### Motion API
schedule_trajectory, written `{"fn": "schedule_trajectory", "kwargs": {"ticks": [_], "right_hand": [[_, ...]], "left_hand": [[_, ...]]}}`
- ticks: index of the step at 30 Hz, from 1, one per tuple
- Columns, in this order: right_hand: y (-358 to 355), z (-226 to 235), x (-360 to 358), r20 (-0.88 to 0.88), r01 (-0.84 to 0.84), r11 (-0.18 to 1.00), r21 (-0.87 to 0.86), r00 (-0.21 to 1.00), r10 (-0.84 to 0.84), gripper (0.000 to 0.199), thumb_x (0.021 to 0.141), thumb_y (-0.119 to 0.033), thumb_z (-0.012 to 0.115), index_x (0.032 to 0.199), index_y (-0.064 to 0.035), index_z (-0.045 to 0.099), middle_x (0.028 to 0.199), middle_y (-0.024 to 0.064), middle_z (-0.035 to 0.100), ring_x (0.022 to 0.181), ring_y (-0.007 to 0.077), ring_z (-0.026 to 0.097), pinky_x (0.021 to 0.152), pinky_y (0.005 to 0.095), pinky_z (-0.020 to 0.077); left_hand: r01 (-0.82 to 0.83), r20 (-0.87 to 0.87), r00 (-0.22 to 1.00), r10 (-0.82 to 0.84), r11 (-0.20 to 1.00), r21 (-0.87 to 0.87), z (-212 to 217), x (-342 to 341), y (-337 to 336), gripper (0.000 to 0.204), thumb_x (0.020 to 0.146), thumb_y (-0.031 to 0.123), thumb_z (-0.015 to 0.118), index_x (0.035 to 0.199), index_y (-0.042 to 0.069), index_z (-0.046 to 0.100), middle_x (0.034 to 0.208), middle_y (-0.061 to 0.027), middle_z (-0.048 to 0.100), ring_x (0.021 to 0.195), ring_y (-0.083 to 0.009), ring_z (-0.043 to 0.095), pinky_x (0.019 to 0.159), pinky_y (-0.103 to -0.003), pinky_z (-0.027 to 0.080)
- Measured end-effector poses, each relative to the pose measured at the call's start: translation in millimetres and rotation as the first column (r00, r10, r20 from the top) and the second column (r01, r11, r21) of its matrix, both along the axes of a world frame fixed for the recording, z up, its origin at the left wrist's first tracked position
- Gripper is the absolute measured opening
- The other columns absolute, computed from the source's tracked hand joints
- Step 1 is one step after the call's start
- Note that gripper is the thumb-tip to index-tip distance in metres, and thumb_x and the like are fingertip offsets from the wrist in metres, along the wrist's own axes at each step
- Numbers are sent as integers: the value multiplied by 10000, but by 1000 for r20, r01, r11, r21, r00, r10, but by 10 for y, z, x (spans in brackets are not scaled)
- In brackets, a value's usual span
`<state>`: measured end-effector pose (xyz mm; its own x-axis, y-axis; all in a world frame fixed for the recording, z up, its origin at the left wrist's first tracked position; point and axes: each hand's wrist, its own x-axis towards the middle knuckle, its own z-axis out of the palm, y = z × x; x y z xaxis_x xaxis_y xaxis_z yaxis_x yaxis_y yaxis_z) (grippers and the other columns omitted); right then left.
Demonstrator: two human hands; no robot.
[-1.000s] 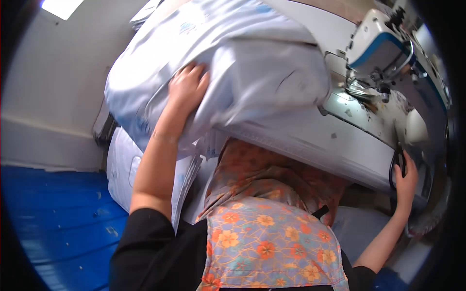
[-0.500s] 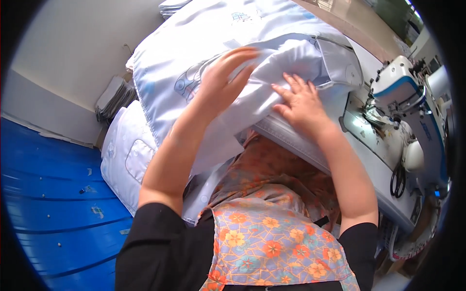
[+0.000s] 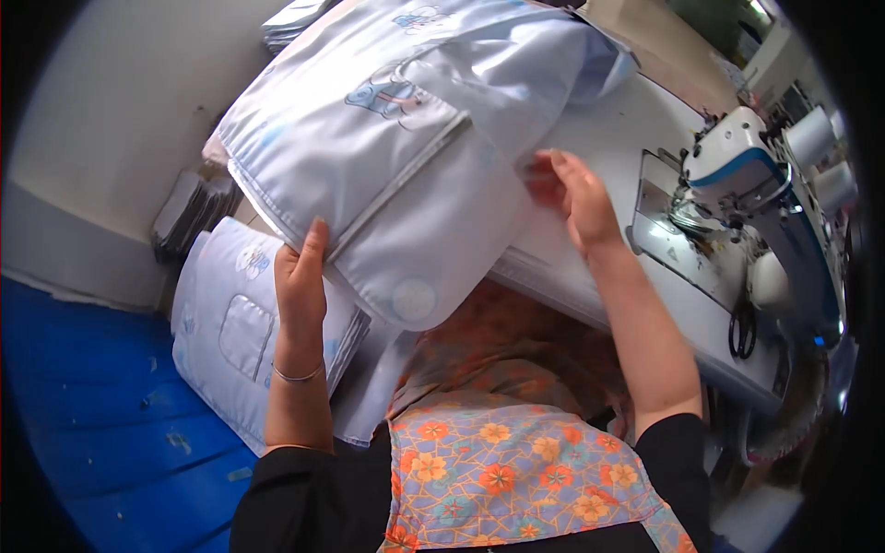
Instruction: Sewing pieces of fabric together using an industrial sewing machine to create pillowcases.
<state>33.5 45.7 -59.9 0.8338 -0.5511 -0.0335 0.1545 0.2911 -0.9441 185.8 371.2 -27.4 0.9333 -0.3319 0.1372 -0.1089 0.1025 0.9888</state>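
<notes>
A pale blue-white, shiny sewn cloth piece (image 3: 442,212) with printed cartoon figures and bound edges spreads over the table in front of me. It has a seam line across it and a rounded lower corner. My left hand (image 3: 302,276) pinches its near left edge, thumb on top and fingers hidden underneath. Just off the cloth's right side is my right hand (image 3: 576,198), over the white table; its fingers are curved, loosely apart and partly blurred, and I see nothing held in them.
At the right stands a white and blue sewing machine (image 3: 737,161) on the white table (image 3: 590,267). A stack of similar pale cloth pieces (image 3: 217,323) lies at the left, by the blue floor (image 3: 83,396). Another pile of folded cloth (image 3: 189,217) rests near the wall.
My left hand has moved down and left, onto the cloth's near left edge. The cloth has turned and now lies flatter, its rounded corner towards me. My right hand has come off it.
</notes>
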Motion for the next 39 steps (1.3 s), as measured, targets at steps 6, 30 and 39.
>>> {"fn": "schedule_trajectory", "kwargs": {"ticks": [6,30,39], "right_hand": [[322,193,-443,51,172,964,204,981,-186,333,994,-108,603,1305,9,575,1193,72,683,1095,174,644,982,324,506],[854,-856,-3487,-57,405,502,-764,733,-677,183,884,-103,660,1046,-55,731,1007,133,718,943,316,680,821,413,547],[2885,-2933,-5624,-843,178,914,-366,-479,-245,744,849,-330,768,1498,-146,454,1582,190,386,1234,400,596,1022,523,486]], "left_hand": [[-39,441,696,-567,583,812,132,-264,-500,444,981,297,643,725,-66,630,626,-181,614,599,-313,626,615,-431,489],[281,300,263,-917,370,885,372,-1420,-2469,115,872,18,629,960,-26,570,767,-147,517,654,-173,499,635,-339,431],[0,493,19,-870,493,870,22,-1432,-2591,452,893,119,616,1337,41,588,1269,-158,605,1117,-344,637,985,-430,491]]}}
